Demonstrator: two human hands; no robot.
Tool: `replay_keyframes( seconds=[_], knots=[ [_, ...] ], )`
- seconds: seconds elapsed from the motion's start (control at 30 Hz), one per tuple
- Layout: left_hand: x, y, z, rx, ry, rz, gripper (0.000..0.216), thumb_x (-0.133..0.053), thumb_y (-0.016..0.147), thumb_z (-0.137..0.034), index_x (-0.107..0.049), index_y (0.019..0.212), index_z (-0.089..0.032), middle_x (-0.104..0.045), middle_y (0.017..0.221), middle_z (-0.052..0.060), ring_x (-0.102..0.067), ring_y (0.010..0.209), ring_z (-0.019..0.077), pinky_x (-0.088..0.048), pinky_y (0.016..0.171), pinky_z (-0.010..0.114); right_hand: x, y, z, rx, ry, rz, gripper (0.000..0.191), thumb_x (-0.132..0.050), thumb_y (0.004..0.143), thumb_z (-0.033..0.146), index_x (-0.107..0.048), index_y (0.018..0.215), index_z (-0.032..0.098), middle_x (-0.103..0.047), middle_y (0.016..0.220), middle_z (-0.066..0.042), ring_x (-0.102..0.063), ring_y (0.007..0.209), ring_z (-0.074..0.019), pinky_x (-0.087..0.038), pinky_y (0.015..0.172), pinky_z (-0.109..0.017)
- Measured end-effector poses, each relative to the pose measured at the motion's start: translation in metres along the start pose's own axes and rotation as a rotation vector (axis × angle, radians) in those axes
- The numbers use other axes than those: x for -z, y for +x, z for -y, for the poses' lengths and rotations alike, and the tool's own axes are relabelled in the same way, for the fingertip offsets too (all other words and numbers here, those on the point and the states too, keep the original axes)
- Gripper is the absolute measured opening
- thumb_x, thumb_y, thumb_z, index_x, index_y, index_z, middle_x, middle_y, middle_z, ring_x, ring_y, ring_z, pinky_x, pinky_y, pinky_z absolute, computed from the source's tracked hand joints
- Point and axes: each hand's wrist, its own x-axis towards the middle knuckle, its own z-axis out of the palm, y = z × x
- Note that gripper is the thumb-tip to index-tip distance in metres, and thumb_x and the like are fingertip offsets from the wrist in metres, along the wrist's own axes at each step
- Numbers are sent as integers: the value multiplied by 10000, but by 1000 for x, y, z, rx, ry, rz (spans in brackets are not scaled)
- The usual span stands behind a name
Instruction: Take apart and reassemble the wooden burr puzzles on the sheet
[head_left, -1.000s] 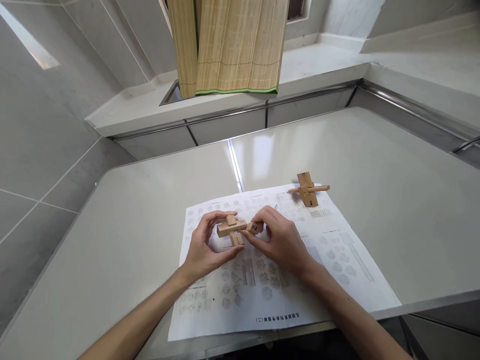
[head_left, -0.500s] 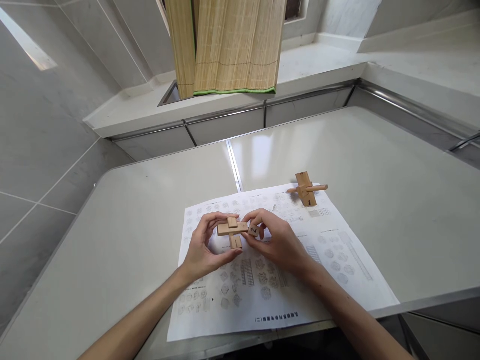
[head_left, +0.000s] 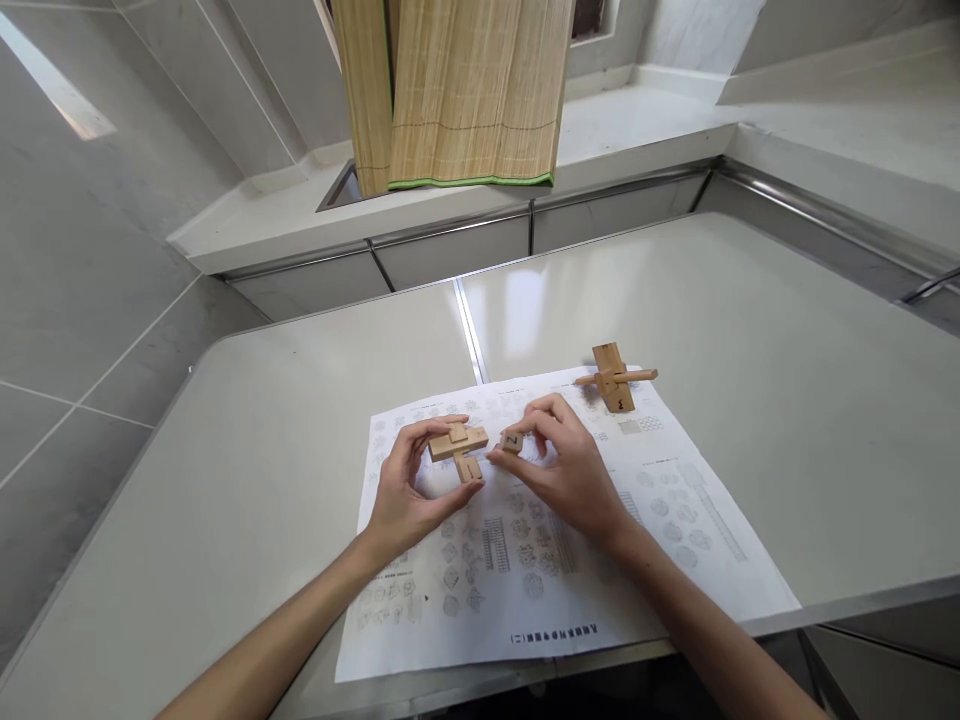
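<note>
Fingers of left hand (head_left: 405, 492) are bracing crossed wooden pieces (head_left: 458, 451) steady; right hand (head_left: 568, 472) fingers are pinching numbered block (head_left: 512, 441) alongside.

The left forearm (head_left: 300, 625) and right forearm (head_left: 697, 620) come in bare from the near edge and angle toward each other. The left hand (head_left: 409, 490) stands on its side, palm facing right, thumb low and fingers arched over the top in a closed pinch. The right hand (head_left: 566, 470) is back-up, with its thumb and first fingers pinched at the tips. A small gap separates the two hands' fingertips.
</note>
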Motion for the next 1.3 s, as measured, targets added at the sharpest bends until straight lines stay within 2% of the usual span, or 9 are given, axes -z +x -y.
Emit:
replay_keyframes(
  seconds=[0.1, 0.27, 0.47, 0.73, 1.03, 1.3],
  knots=[
    [-2, 1, -1, -19, 60, -25, 599, -917, 784, -233, -560, 1264, -267, -663, 1351, 107, -627, 1327, 294, -558, 1096, 492, 1, 0, 3, -112, 80, 45, 254, -757, 952, 404, -632, 833, 217, -667, 742, -2, -552, 625, -147, -494, 585, -275],
    [-2, 0, -3, -89, 162, -4, 622, -926, 775, -258, -555, 1274, -273, -676, 1321, 104, -659, 1275, 293, -565, 1078, 506, -2, -2, 5, -107, 49, 96, 225, -729, 961, 333, -587, 831, 218, -621, 670, 38, -525, 553, -117, -439, 529, -241],
    [-3, -1, -4, -159, 225, 33, 619, -908, 798, -272, -537, 1295, -267, -681, 1307, 117, -662, 1264, 302, -587, 1031, 507, -4, -5, -1, 29, -73, 138, 75, -681, 999, 298, -672, 1014, 225, -571, 649, 58, -504, 544, -110, -408, 547, -239],
    [-4, -1, -6, -155, 289, 15, 609, -901, 807, -275, -538, 1296, -256, -682, 1302, 108, -672, 1245, 287, -601, 1010, 484, -5, -8, -3, 64, -66, 161, 137, -597, 1056, 321, -666, 1046, 203, -627, 685, 38, -547, 539, -109, -432, 549, -234],
    [-4, -6, -5, -136, 329, 102, 664, -875, 821, -236, -492, 1362, -275, -676, 1364, 109, -671, 1282, 289, -603, 1032, 501, -6, -11, -7, 154, -161, 183, 122, -609, 1058, 316, -621, 1035, 197, -655, 702, 26, -579, 556, -122, -409, 548, -234],
    [-4, -6, -4, -140, 283, 120, 644, -872, 834, -272, -494, 1355, -264, -690, 1358, 108, -694, 1256, 274, -615, 1032, 502, -3, -11, -6, 177, -159, 223, 89, -565, 1068, 270, -611, 1018, 211, -642, 694, 39, -537, 540, -109, -384, 552, -232]
  ],
)
